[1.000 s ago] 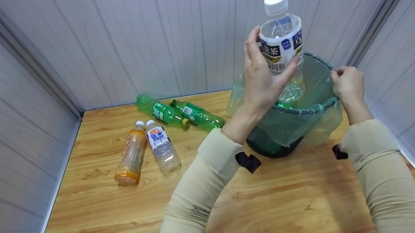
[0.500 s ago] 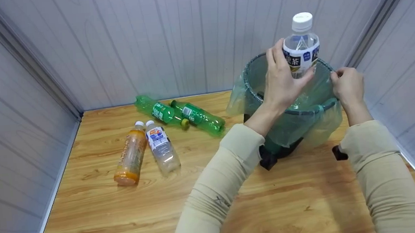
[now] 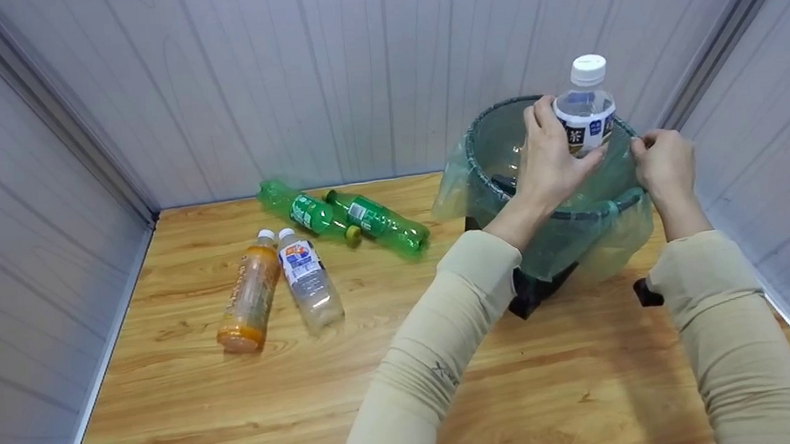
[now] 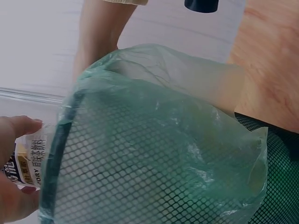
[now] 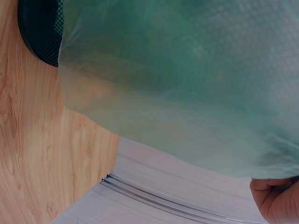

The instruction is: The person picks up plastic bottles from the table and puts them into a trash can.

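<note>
My left hand [image 3: 551,162] grips a clear plastic bottle [image 3: 583,120] with a white cap and a white, dark-blue label. The bottle stands nearly upright, its lower part down inside the mesh trash bin [image 3: 483,125]. A thin green plastic bag [image 3: 547,244] lines the bin and folds over its rim. At the rim's right side my right hand [image 3: 667,162] pinches the bag's edge. In the left wrist view, fingers [image 4: 23,125] and thumb lie around the bottle's label [image 4: 35,158] beside the bin rim. Only part of the right hand [image 5: 280,200] shows in the right wrist view.
Left of the bin, two green bottles [image 3: 381,223] lie near the back wall [image 3: 353,75]. Closer in, an orange-ended bottle [image 3: 251,295] and a clear white-capped bottle [image 3: 311,283] lie side by side on the wooden tabletop [image 3: 241,421]. Panel walls enclose the back and sides.
My left hand has carried the clear bottle right and downward, from above the bin's opening to partly inside it. The right hand stays at the rim; the other bottles have not moved.
</note>
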`<move>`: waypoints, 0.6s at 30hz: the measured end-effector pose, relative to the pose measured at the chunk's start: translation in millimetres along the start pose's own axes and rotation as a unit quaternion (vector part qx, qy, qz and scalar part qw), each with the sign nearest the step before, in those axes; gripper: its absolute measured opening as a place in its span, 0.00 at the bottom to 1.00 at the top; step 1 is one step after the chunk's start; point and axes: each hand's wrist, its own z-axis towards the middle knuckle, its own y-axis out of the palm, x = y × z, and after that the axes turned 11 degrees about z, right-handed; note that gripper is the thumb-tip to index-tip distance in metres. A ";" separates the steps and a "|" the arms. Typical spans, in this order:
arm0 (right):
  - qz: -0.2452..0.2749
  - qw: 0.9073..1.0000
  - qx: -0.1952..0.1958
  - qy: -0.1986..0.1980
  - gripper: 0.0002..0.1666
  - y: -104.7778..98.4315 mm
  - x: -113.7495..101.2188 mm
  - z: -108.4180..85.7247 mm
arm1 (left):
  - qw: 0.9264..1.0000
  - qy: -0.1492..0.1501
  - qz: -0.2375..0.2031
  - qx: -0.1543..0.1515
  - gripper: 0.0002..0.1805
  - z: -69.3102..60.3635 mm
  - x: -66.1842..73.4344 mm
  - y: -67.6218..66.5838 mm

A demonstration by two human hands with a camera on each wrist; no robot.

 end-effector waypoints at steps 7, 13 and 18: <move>0.000 1.000 0.005 -0.001 0.25 -0.3 -0.9 -1.0 | 0.997 -0.041 0.020 -0.060 0.44 -1.2 -1.4 12.1; -0.004 1.000 0.000 0.009 0.25 -1.6 -1.9 -0.7 | 0.992 -0.064 0.037 -0.105 0.44 -0.9 1.0 15.1; -0.004 1.000 -0.003 0.015 0.25 -2.2 -2.6 -1.0 | 0.985 -0.069 0.054 -0.150 0.42 1.0 2.9 17.0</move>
